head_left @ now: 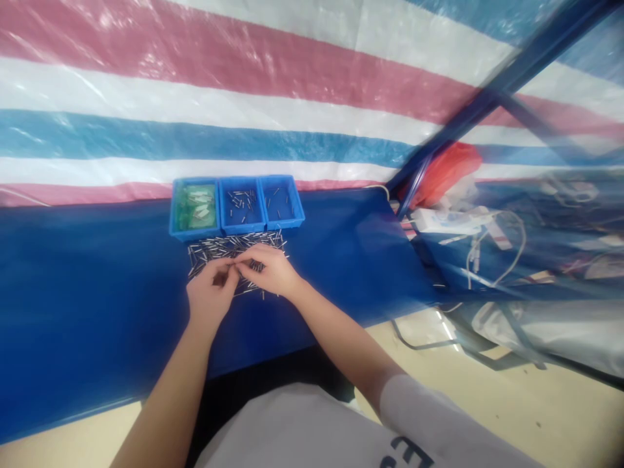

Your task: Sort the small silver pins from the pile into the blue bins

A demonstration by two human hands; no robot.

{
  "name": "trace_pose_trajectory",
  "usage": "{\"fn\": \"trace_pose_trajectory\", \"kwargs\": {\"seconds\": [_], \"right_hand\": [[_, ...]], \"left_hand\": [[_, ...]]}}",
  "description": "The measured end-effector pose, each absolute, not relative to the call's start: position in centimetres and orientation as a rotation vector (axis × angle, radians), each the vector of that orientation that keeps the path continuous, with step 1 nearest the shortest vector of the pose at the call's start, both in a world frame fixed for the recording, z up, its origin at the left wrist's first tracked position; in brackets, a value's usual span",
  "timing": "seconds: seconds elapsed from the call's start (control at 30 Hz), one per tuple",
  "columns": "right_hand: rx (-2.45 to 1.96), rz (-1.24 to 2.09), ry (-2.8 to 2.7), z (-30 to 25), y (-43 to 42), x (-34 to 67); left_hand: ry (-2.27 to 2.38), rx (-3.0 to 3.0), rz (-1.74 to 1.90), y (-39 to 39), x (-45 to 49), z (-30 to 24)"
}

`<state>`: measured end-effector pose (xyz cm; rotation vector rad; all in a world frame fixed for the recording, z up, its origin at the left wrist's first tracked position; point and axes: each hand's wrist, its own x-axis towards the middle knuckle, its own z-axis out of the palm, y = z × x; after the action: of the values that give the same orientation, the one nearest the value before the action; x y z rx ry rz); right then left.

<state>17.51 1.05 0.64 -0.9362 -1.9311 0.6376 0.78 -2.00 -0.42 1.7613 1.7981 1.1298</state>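
Observation:
A pile of several small metal pins [229, 247] lies on the blue table cover [88, 292], just in front of three blue bins. My left hand [212, 292] and my right hand [270, 270] meet over the near edge of the pile. The fingers of both hands are curled and pinched together at the fingertips, apparently on a small pin that is too small to make out. The left bin [195, 208] holds green parts. The middle bin [241, 205] and the right bin [281, 201] hold a few metal pins each.
A striped red, white and blue tarp [244, 84] hangs behind the table. To the right stand a blue metal frame [487, 91], a red bag [443, 169], a white power strip with cables [453, 221] and plastic sheeting. Beige floor shows below right.

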Motion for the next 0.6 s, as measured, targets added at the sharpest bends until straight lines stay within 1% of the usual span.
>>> {"fn": "trace_pose_trajectory", "kwargs": {"seconds": [0.6], "right_hand": [[-0.938,0.649,-1.933,0.78,0.92,17.52]], "left_hand": [[1.802,1.75,1.124,-2.07,0.82,-0.41]]}}
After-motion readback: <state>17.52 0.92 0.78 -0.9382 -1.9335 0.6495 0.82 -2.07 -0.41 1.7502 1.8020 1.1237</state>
